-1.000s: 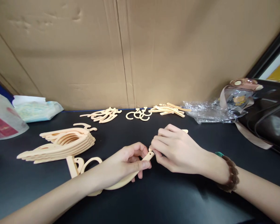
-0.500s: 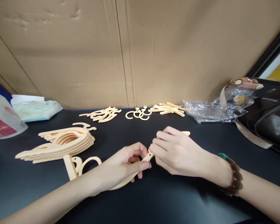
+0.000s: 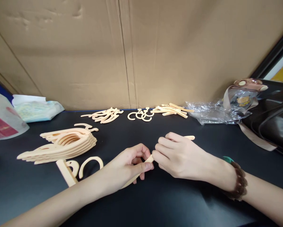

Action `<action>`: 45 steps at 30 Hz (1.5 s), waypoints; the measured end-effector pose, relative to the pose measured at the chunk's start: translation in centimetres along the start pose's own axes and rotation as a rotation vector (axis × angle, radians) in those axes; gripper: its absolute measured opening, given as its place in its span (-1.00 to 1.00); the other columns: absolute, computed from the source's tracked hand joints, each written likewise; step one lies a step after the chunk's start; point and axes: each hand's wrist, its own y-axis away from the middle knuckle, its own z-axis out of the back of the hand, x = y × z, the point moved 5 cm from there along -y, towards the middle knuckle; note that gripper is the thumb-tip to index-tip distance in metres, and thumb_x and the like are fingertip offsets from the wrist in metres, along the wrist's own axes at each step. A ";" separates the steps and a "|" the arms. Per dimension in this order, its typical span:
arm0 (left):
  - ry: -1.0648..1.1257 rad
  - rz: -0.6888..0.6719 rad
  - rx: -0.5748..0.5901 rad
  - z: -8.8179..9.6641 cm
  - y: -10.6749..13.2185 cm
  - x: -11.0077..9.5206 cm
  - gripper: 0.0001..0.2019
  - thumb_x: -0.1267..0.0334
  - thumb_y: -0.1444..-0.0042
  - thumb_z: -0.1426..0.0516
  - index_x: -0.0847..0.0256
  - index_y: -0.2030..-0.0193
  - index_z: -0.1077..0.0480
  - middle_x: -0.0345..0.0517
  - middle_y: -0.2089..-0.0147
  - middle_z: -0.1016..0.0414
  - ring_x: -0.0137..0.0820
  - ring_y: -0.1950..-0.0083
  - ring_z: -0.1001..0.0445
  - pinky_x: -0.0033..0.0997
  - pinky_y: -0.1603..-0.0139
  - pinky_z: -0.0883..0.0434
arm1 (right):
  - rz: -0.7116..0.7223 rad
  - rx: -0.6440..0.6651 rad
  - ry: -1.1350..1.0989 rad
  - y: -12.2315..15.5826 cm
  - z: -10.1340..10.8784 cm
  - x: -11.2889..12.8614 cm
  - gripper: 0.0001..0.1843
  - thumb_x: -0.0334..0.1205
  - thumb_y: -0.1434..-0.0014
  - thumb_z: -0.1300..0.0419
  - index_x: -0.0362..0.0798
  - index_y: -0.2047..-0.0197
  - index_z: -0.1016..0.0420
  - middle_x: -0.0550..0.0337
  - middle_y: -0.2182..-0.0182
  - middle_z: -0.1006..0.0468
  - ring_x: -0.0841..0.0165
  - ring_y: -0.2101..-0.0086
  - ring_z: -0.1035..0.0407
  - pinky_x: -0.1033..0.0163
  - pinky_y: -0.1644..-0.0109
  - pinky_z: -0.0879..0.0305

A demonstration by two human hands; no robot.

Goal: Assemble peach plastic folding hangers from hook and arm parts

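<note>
My left hand [image 3: 129, 165] is closed, thumb on top, around a pale beige plastic hanger part [image 3: 149, 159] that runs back under the forearm. My right hand [image 3: 179, 156] is closed against the end of that part, and its fingers hide the joint. From behind the right knuckles pokes the rounded tip of a thin beige strip [image 3: 190, 137], mostly hidden by that hand. Left of my left wrist show a beige hook [image 3: 91, 161] and a flat bar [image 3: 67, 173]; the forearm covers where they lead, so I cannot tell whether they join the held part.
Stacked beige hangers [image 3: 68, 149] lie at the left. Along the back are curved arm pieces [image 3: 105, 115], loose hooks [image 3: 141, 115] and flat strips [image 3: 171, 110]. Crumpled clear plastic [image 3: 209, 113] and a strapped bottle [image 3: 242, 94] are at right, a tissue pack [image 3: 38, 110] at back left.
My right fingers have come over the end of the hanger part, covering its small hole. The strip's tip has shifted slightly right and down. The bar at left has tilted and moved left a little.
</note>
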 end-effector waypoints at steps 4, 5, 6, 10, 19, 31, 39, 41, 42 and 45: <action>-0.005 -0.012 -0.004 -0.1 0.3 -0.1 -0.73 0.04 -0.09 -0.12 0.18 0.28 -0.20 -0.28 0.40 -0.29 -0.49 0.41 -0.29 -0.54 0.53 -0.23 | 0.012 -0.002 0.001 0.1 0.1 0.2 -0.71 -0.44 -0.27 0.03 -0.09 0.48 -0.30 0.24 0.60 -0.25 0.35 0.50 -0.07 0.20 0.38 0.10; -0.007 -0.021 -0.011 -0.1 0.3 -0.1 -0.75 0.05 -0.10 -0.12 0.18 0.28 -0.20 -0.29 0.40 -0.28 -0.49 0.41 -0.29 -0.55 0.53 -0.22 | 0.014 0.001 -0.003 0.1 0.0 0.2 -0.71 -0.43 -0.27 0.02 -0.09 0.48 -0.30 0.25 0.60 -0.25 0.35 0.50 -0.07 0.20 0.38 0.10; -0.008 -0.027 -0.019 -0.1 0.4 -0.1 -0.76 0.06 -0.11 -0.12 0.17 0.29 -0.20 -0.30 0.41 -0.27 -0.49 0.41 -0.28 -0.55 0.53 -0.20 | 0.015 0.005 -0.008 0.1 0.0 0.2 -0.72 -0.43 -0.28 0.02 -0.09 0.47 -0.30 0.25 0.60 -0.26 0.35 0.50 -0.07 0.20 0.38 0.10; 0.005 -0.026 -0.048 0.0 0.4 0.2 -0.74 0.04 -0.09 -0.12 0.17 0.31 -0.20 -0.28 0.38 -0.32 -0.51 0.44 -0.27 -0.54 0.55 -0.15 | 0.009 0.023 -0.024 0.2 -0.3 0.3 -0.73 -0.45 -0.28 0.03 -0.09 0.45 -0.30 0.25 0.58 -0.27 0.36 0.48 -0.09 0.20 0.37 0.09; -0.062 -0.108 -0.114 -0.6 0.6 -0.4 -0.82 0.14 -0.14 -0.05 0.16 0.37 -0.18 -0.28 0.44 -0.25 -0.47 0.41 -0.22 -0.46 0.41 -0.20 | -0.036 0.009 -0.064 0.0 0.1 0.2 -0.72 -0.44 -0.24 0.00 -0.08 0.50 -0.27 0.26 0.60 -0.23 0.37 0.50 -0.06 0.21 0.38 0.09; -0.175 -0.135 -0.196 -0.4 0.7 0.2 -0.85 0.16 -0.21 0.00 0.14 0.35 -0.16 -0.25 0.37 -0.30 -0.40 0.32 -0.28 -0.41 0.30 -0.23 | 0.020 0.066 0.023 -0.2 0.2 0.8 -0.72 -0.53 -0.21 0.06 -0.11 0.44 -0.35 0.20 0.58 -0.28 0.34 0.49 -0.08 0.19 0.37 0.08; -0.115 -0.128 -0.151 -0.6 0.7 -0.2 -0.86 0.18 -0.20 -0.06 0.17 0.33 -0.23 -0.25 0.34 -0.35 -0.43 0.33 -0.29 -0.43 0.29 -0.27 | -0.214 0.019 -0.301 -0.1 -0.2 -0.8 -0.84 -0.35 -0.12 -0.03 -0.09 0.49 -0.31 0.28 0.62 -0.25 0.40 0.51 -0.06 0.23 0.37 0.04; -0.098 -0.134 -0.150 -0.7 0.7 0.0 -0.85 0.16 -0.20 -0.05 0.17 0.32 -0.23 -0.21 0.31 -0.38 -0.42 0.31 -0.30 -0.42 0.27 -0.28 | -0.277 0.012 -0.366 0.1 -0.4 -1.1 -0.88 -0.35 -0.08 -0.03 -0.09 0.47 -0.32 0.30 0.62 -0.25 0.42 0.53 -0.06 0.24 0.38 0.04; -0.097 -0.138 -0.147 -0.7 0.7 0.1 -0.84 0.15 -0.20 -0.05 0.17 0.32 -0.23 -0.20 0.30 -0.38 -0.41 0.30 -0.31 -0.41 0.26 -0.28 | -0.307 0.008 -0.393 0.1 -0.3 -1.2 -0.90 -0.35 -0.07 -0.04 -0.08 0.46 -0.32 0.30 0.62 -0.25 0.43 0.54 -0.06 0.24 0.38 0.04; -0.098 -0.170 -0.204 -0.1 0.4 0.4 -0.84 0.14 -0.19 -0.06 0.16 0.32 -0.21 -0.21 0.32 -0.37 -0.40 0.30 -0.32 -0.41 0.28 -0.28 | -0.374 0.002 -0.539 -0.3 0.3 -0.6 -0.93 -0.39 -0.06 -0.04 -0.07 0.41 -0.30 0.32 0.60 -0.30 0.45 0.54 -0.12 0.27 0.36 -0.01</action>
